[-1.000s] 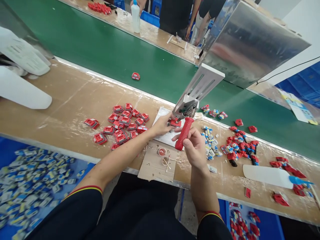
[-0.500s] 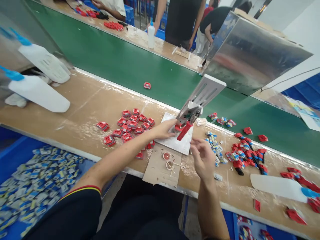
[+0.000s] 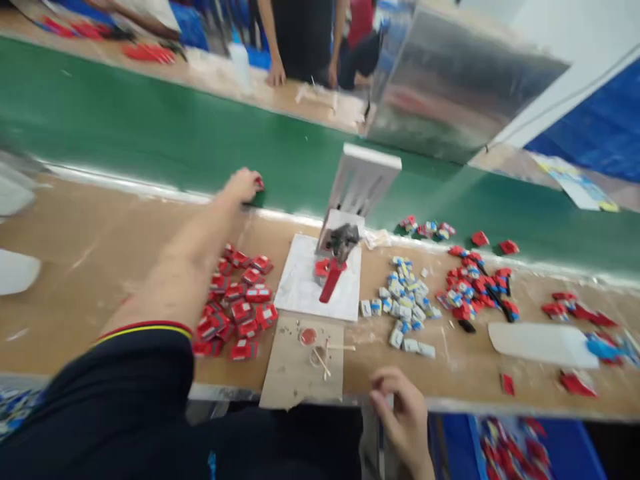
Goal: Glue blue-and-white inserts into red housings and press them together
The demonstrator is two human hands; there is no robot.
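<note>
My left hand [image 3: 243, 185] reaches over the green conveyor belt, its fingers closed at a small red plastic part [image 3: 259, 183] that they partly cover. My right hand [image 3: 403, 410] hangs by the table's front edge, fingers loosely curled, thumb a little apart, nothing visible in it. Between the hands stands a toggle clamp with a red handle [image 3: 333, 283] on a white plate [image 3: 305, 283]. A red piece [image 3: 323, 268] sits under the clamp. Left of the plate, beneath my left forearm, lies a pile of red plastic parts [image 3: 243, 310].
Cardboard [image 3: 295, 373] with a small cup of red paste [image 3: 309, 336] and cotton swabs [image 3: 323, 365] lies in front of the plate. Blue-and-white parts [image 3: 407, 297], red-and-black assemblies [image 3: 473, 287] and a white bottle [image 3: 543, 343] are at right. Across the belt, a person's hand [image 3: 276, 72] rests on the bench.
My left hand has left the clamp and gone to the red part on the belt. My right hand has drawn back toward the table's front edge. The view has shifted.
</note>
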